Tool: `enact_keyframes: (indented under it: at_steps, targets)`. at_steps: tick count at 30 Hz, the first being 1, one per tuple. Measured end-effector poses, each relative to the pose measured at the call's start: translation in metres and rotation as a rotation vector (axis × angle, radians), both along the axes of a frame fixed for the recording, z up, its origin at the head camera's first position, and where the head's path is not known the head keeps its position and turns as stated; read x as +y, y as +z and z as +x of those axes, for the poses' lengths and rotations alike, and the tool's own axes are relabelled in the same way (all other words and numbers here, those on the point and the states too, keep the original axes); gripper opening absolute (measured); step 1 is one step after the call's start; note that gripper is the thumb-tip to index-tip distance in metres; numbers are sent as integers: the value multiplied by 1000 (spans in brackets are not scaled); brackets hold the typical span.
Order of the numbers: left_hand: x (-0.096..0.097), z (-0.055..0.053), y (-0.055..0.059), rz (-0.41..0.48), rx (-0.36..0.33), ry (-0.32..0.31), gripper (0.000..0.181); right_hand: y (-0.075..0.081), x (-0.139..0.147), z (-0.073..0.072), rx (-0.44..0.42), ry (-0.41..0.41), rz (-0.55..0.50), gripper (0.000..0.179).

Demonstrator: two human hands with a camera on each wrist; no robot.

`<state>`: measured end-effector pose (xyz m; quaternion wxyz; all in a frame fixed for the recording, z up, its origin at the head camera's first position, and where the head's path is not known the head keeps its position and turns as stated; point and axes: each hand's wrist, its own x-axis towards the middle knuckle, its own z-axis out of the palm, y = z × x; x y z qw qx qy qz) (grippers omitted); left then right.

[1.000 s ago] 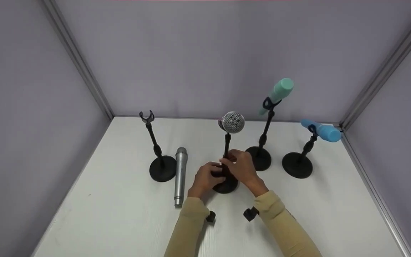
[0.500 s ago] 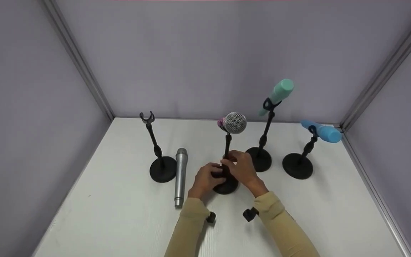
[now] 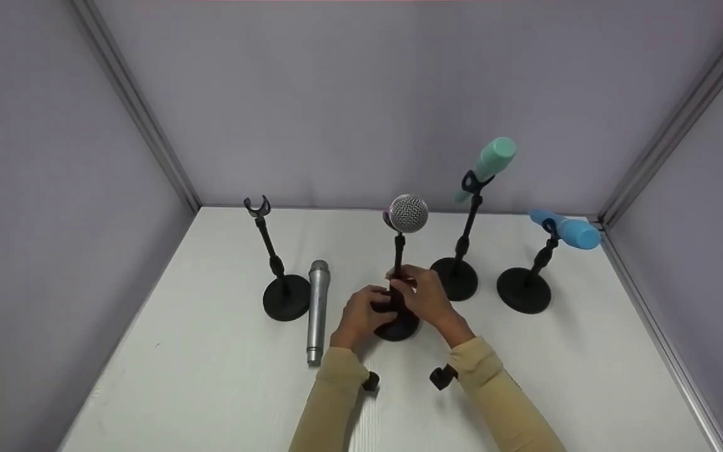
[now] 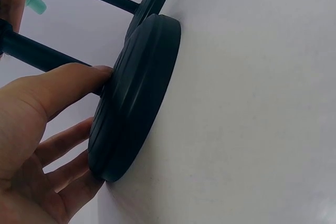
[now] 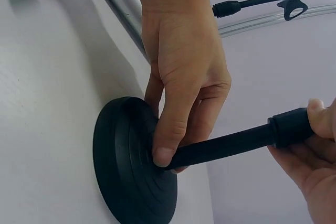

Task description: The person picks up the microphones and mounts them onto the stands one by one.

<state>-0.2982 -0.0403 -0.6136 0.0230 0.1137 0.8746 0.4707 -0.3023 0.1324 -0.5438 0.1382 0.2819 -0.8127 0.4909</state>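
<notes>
A black microphone stand (image 3: 398, 331) stands at the middle of the table, with a mesh-headed microphone (image 3: 409, 214) in its clip. My left hand (image 3: 356, 317) grips its round base (image 4: 139, 98). In the left wrist view the thumb presses the top of the base beside the pole, and other fingers reach its rim. Higher up, my right hand (image 3: 429, 300) pinches the collar (image 5: 290, 127) of the pole between thumb and fingers. Part of the pole is hidden behind the hands in the head view.
A silver microphone (image 3: 317, 314) lies left of my hands, beside a stand with a bare clip (image 3: 286, 299). To the right, a green microphone (image 3: 495, 158) and a blue microphone (image 3: 578, 234) sit in their own stands. Grey panels (image 3: 349, 107) enclose the white table (image 3: 211, 376).
The mesh head swung slightly right, then back left, showing more and then less of the pink part behind it. The right fingers shifted a little on the pole; the left hand stayed put.
</notes>
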Motion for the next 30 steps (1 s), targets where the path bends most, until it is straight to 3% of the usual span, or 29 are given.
enact_keyframes:
  at_steps: [9,16,21,30]
  targets:
    - [0,-2,-3,7,23,-4,34,2,-1,6,-83,-170,-46,21]
    - [0,-2,-2,-2,12,8,34,1,-1,5,-21,-126,-28,16]
    - [0,-1,-1,-3,4,20,34,-1,-1,5,42,-142,14,14]
    - [0,0,-2,-18,25,13,34,0,-2,7,32,-131,44,13]
